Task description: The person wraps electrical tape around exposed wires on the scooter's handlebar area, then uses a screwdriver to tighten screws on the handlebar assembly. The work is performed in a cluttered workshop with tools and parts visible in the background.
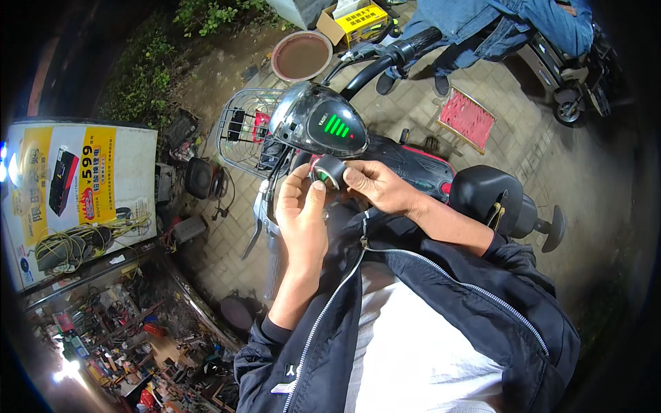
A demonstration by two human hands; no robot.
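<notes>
A roll of black tape [330,169], its inner ring showing green, is held between my two hands just behind an electric scooter's dashboard. My left hand [303,206] grips the roll's near side with thumb and fingertips. On the other side, my right hand [385,187] pinches the roll's edge between thumb and fingers. Some of the fingers are hidden behind the roll and each other. Beyond the hands, the scooter's rounded dashboard [330,127] has lit green bars. A wire basket [237,134] is fixed at the scooter's front.
The black scooter seat [485,196] lies to my right. On the left stand a printed signboard [103,186] and a cluttered tool area [131,344]. A round basin [303,55], a yellow box [358,24] and a red-topped stool [468,118] are farther off, near a person in denim [475,24].
</notes>
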